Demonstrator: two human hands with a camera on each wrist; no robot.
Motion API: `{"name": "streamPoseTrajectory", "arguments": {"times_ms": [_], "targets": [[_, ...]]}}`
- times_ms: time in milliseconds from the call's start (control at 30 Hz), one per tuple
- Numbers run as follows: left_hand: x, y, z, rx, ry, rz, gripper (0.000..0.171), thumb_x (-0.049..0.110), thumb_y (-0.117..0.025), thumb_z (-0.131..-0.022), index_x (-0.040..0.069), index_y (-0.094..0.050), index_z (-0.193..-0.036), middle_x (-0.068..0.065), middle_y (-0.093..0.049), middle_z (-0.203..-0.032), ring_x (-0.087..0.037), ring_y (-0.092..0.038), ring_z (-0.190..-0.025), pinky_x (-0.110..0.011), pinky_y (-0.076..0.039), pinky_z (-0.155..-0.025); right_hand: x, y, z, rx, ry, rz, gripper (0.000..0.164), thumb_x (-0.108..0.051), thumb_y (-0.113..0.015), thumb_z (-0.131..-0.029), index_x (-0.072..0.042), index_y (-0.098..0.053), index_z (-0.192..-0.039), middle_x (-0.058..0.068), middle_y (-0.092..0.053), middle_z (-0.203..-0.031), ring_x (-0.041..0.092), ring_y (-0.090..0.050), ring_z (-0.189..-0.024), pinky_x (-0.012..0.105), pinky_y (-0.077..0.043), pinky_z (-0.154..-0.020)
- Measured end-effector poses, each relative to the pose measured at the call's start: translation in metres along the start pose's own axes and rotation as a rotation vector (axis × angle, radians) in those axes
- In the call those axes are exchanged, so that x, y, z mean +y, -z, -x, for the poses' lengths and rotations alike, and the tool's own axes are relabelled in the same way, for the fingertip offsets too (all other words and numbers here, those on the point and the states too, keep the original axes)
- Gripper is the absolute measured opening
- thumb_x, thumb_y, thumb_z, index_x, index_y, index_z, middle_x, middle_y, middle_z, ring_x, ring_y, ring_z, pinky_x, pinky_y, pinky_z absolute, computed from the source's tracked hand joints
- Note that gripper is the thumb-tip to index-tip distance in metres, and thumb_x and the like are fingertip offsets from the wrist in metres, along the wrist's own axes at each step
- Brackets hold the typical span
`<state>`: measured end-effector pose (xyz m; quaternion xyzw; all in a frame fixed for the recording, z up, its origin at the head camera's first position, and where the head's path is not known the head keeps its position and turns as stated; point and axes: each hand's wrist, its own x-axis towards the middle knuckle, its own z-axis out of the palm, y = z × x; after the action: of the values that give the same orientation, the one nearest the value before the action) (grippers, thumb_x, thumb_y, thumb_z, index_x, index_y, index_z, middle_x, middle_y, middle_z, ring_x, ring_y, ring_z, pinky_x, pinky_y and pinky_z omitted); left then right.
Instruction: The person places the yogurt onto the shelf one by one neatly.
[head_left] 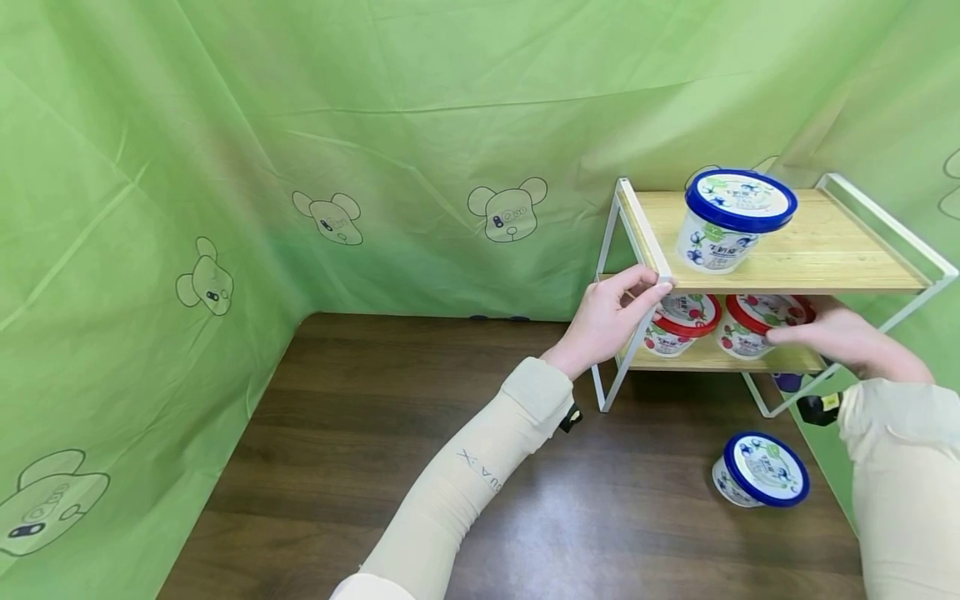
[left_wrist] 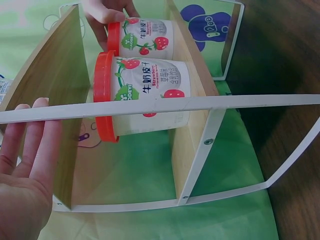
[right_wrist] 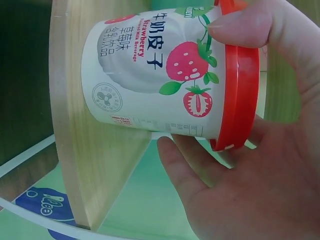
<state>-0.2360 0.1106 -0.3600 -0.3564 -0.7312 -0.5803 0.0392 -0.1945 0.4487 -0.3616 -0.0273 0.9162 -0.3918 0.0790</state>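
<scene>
A two-tier shelf rack (head_left: 847,250) with wooden boards and a white metal frame stands on the right. My left hand (head_left: 603,321) holds the front left corner of its frame, thumb and fingers at the upper bar. On the lower board are two red-lidded strawberry milk tubs, a left tub (left_wrist: 150,85) and a right tub (right_wrist: 150,75). My right hand (head_left: 840,329) reaches in from the right side and grips the right tub, thumb across its front near the lid and fingers behind. Both tubs stand upright, side by side.
A blue-lidded blueberry tub (head_left: 720,229) stands on the top board, toward the left. Another blue-lidded tub (head_left: 761,471) is on the dark wooden floor (head_left: 375,467) before the rack. Green cloth (head_left: 420,167) with bear prints hangs behind and at the sides.
</scene>
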Motion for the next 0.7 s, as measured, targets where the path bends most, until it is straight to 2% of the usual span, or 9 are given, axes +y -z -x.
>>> {"name": "streamPoseTrajectory", "arguments": {"times_ms": [133,200,300,367,433,667,700], "targets": [[0.0002,0.0002,0.0003,0.001,0.000,-0.005,0.012,0.025,-0.060,-0.106,0.014,-0.065,-0.106,-0.002,-0.070,-0.091,-0.010,-0.065,-0.075,-0.017,-0.049,-0.072,0.0024,0.0018,-0.0013,-0.008,0.002,-0.001,0.091,-0.012,-0.063,-0.101,0.006,0.006,-0.158,0.045,-0.010,-0.154,0.065,-0.017,-0.136,0.001,-0.028,-0.084],[0.0003,0.0002,0.0004,0.002,-0.001,-0.009,0.012,0.026,-0.060,-0.106,0.015,-0.065,-0.106,-0.002,-0.070,-0.090,-0.010,-0.064,-0.075,-0.017,-0.049,-0.071,0.0028,0.0021,-0.0007,-0.009,-0.010,-0.005,0.091,-0.013,-0.063,-0.101,0.006,0.006,-0.157,0.045,-0.008,-0.154,0.065,-0.016,-0.136,0.007,-0.027,-0.095],[0.0003,0.0002,0.0003,0.003,-0.004,-0.011,0.012,0.026,-0.060,-0.105,0.015,-0.065,-0.105,-0.002,-0.069,-0.090,-0.011,-0.065,-0.075,-0.017,-0.049,-0.071,0.0030,0.0016,0.0004,-0.003,-0.024,-0.037,0.093,-0.013,-0.062,-0.102,0.004,0.010,-0.158,0.044,-0.004,-0.156,0.065,-0.012,-0.138,0.030,-0.020,-0.115],[0.0003,0.0001,0.0003,0.004,-0.005,-0.012,0.012,0.025,-0.060,-0.105,0.015,-0.066,-0.105,-0.002,-0.069,-0.090,-0.011,-0.065,-0.075,-0.017,-0.049,-0.071,0.0026,0.0005,0.0015,0.007,-0.034,-0.049,0.093,-0.015,-0.062,-0.102,0.003,0.011,-0.158,0.043,-0.002,-0.156,0.064,-0.011,-0.138,0.048,-0.013,-0.119],[0.0004,0.0000,0.0002,0.004,-0.004,-0.012,0.012,0.025,-0.060,-0.106,0.015,-0.066,-0.105,-0.002,-0.069,-0.090,-0.011,-0.064,-0.075,-0.017,-0.049,-0.071,0.0020,-0.0005,0.0021,0.021,-0.032,-0.062,0.093,-0.016,-0.062,-0.102,0.002,0.011,-0.158,0.043,0.000,-0.157,0.064,-0.009,-0.139,0.057,-0.010,-0.118],[0.0002,-0.0004,0.0001,0.003,-0.002,-0.010,0.012,0.025,-0.060,-0.106,0.014,-0.065,-0.105,-0.003,-0.070,-0.091,-0.010,-0.065,-0.075,-0.017,-0.049,-0.071,-0.0015,-0.0022,0.0045,0.060,-0.008,-0.056,0.091,-0.016,-0.061,-0.103,0.001,0.009,-0.159,0.041,-0.001,-0.158,0.063,-0.009,-0.140,0.054,-0.008,-0.118],[0.0001,-0.0004,0.0000,0.004,-0.003,-0.010,0.012,0.025,-0.060,-0.106,0.014,-0.065,-0.105,-0.003,-0.070,-0.091,-0.010,-0.065,-0.075,-0.017,-0.049,-0.071,-0.0018,-0.0023,0.0049,0.070,-0.010,-0.044,0.090,-0.017,-0.062,-0.103,0.001,0.007,-0.159,0.041,-0.004,-0.157,0.061,-0.011,-0.141,0.048,-0.011,-0.119]]}}
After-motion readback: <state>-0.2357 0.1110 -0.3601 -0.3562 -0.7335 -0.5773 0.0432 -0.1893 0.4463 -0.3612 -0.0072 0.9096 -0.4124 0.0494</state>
